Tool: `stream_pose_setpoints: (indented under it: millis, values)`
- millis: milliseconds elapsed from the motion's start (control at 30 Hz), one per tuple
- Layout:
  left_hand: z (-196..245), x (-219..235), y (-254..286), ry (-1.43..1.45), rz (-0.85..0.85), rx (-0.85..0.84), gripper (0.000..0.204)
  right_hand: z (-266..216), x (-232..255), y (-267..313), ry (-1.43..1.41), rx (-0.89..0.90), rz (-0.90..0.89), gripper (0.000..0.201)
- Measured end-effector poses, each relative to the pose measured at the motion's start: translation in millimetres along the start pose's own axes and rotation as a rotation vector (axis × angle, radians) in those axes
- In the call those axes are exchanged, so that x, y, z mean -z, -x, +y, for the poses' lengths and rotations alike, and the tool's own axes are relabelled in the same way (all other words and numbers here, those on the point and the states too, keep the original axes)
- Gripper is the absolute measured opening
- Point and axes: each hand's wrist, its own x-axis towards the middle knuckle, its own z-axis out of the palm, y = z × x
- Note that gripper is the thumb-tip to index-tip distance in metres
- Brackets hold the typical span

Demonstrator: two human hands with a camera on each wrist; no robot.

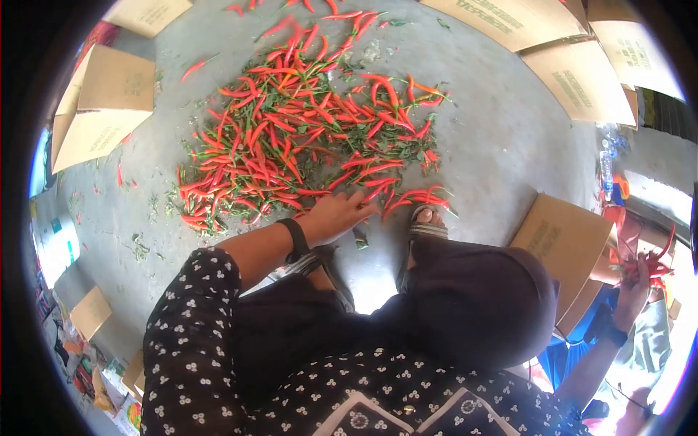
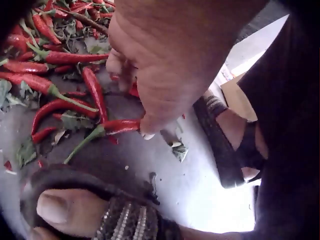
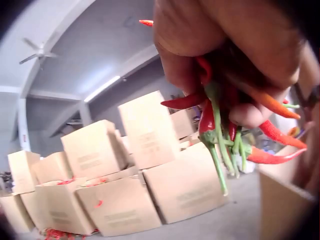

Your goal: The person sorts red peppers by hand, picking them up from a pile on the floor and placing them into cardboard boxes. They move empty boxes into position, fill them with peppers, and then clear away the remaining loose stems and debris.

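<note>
In the head view my left hand [image 1: 336,218] is low at the near edge of a spread pile of red chili peppers [image 1: 273,149] on the floor. Its fingers curl in, and the left wrist view shows red between finger and thumb. The thumb tip is right at the end of a green-stemmed chili pepper [image 2: 120,126]. Out to the right, beside an upright cardboard box [image 1: 563,240], my right hand [image 1: 634,285] grips a bunch of red chili peppers [image 3: 207,120]. Their green stems hang below the fingers.
Leaf scraps lie among the chili peppers. Cardboard boxes stand at the left [image 1: 116,80] and upper right [image 1: 582,80]; the right wrist view shows more boxes [image 3: 120,205], stacked, some with chili peppers in them. My sandalled foot [image 1: 429,221] is close to the pile.
</note>
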Motion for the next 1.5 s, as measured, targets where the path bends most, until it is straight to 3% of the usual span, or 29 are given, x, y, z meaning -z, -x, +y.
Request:
stream_pose_setpoints:
  millis: [133,200,267,300,367,400,467,500,600,700,767,867,900,967,1067,1200,1267,1300,1367,1400,1500]
  values:
    - [1,-7,-7,0.073,-0.088,0.038,0.036,80,109,-26,0.134,-0.13,-0.012,0.025]
    - [-2,-8,-10,0.085,-0.122,0.055,0.032,89,76,6,0.268,-0.223,-0.011,0.029]
    - [-8,-16,-12,0.056,-0.128,0.024,0.024,68,21,38,0.272,-0.552,-0.04,0.04]
    - [-10,-14,-12,0.053,-0.135,0.031,0.024,58,17,34,0.269,-0.558,-0.048,0.04]
    - [-9,-9,-14,-0.018,-0.189,0.078,0.015,35,14,25,0.747,-0.397,0.178,0.05]
    - [-9,-7,-15,-0.02,-0.191,0.079,0.015,16,-4,26,0.975,-0.117,0.209,0.049]
    - [-7,-2,-20,0.007,-0.197,0.135,0.012,-15,-63,38,0.99,0.478,0.103,0.047]
    - [-5,4,-25,0.003,-0.2,0.128,0.012,-24,-104,51,0.926,0.614,0.003,0.047]
    - [2,21,-42,0.142,-0.056,0.087,0.013,8,-221,84,0.818,0.525,-0.517,0.046]
    - [14,30,-61,0.108,-0.139,0.063,0.018,128,-295,69,0.918,0.754,-0.994,0.052]
    - [26,35,-71,0.19,-0.09,0.215,0.018,169,-322,78,1.001,0.872,-1.159,0.051]
    - [38,9,-78,0.2,0.026,0.28,0.021,200,-338,82,0.983,1.02,-1.22,0.054]
    - [45,4,-83,0.196,0.024,0.283,0.021,201,-341,81,0.977,1.022,-1.221,0.054]
    - [55,-8,-91,0.211,-0.005,0.43,0.024,206,-343,80,0.919,1.044,-1.201,0.035]
    - [52,-23,-98,0.1,-0.052,0.416,0.021,211,-349,73,1.009,1.079,-1.276,0.024]
    - [47,-20,-103,0.056,-0.177,0.385,0.016,217,-354,77,1.062,1.117,-1.213,0.019]
    - [48,-25,-100,-0.102,0.059,0.28,0.016,213,-352,73,0.972,0.948,-1.181,0.017]
    - [48,-21,-100,-0.108,0.063,0.276,0.016,209,-353,66,0.972,0.952,-1.173,0.017]
    - [47,-9,-98,0.126,0.162,0.422,0.018,200,-353,50,0.988,0.572,-1.073,0.017]
    - [44,0,-97,0.125,0.159,0.423,0.018,196,-357,41,0.985,0.57,-1.073,0.017]
    - [26,16,-91,0.118,0.148,0.572,0.018,177,-390,6,0.733,0.721,-0.816,0.021]
